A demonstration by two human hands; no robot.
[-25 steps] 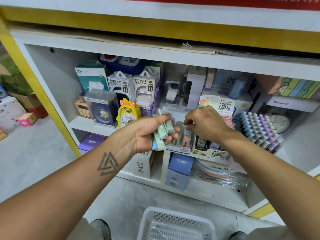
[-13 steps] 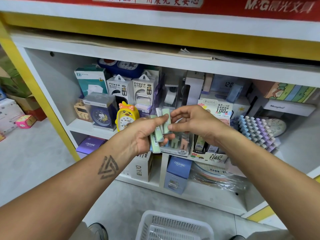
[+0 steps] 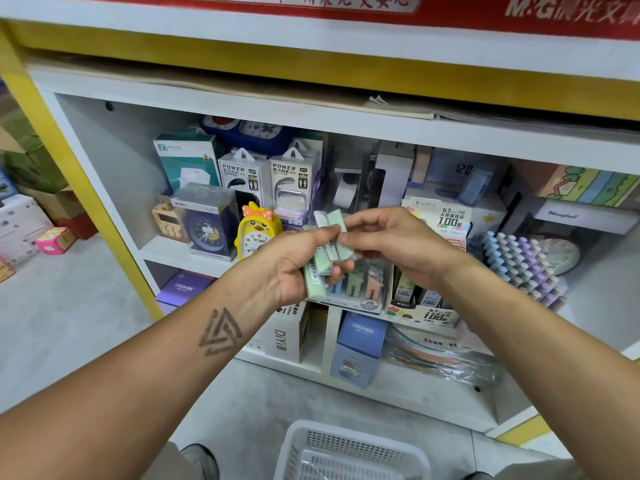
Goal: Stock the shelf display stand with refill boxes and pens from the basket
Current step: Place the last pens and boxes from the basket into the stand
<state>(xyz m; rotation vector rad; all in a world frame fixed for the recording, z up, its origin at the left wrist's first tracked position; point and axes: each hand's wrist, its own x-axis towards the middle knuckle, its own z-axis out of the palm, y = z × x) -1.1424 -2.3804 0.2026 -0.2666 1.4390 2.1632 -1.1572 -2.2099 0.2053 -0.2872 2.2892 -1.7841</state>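
My left hand (image 3: pixel 294 268) grips a fan of several slim pale green and white refill boxes (image 3: pixel 320 268) in front of the shelf. My right hand (image 3: pixel 394 242) pinches the top of one green box (image 3: pixel 341 237) in that bundle with thumb and fingers. Right behind and below the hands stands the clear display stand (image 3: pixel 363 296) marked 2B, with green, blue and pink refill boxes upright in it. Beside it a second stand (image 3: pixel 426 311) marked 0.7 HB 100 holds more refill boxes. The white basket (image 3: pixel 349 452) sits on the floor below, between my feet.
The shelf carries a yellow duck alarm clock (image 3: pixel 258 230), a boxed blue clock (image 3: pixel 207 223), power bank boxes (image 3: pixel 270 178) and a rack of pastel pens (image 3: pixel 523 265) at the right. CRUHRE boxes (image 3: pixel 360 348) stand on the lower shelf. Cartons lie on the floor at far left.
My right hand came up from the display stand to the bundle in my left hand and now pinches one green box at its top. The left hand stays put.
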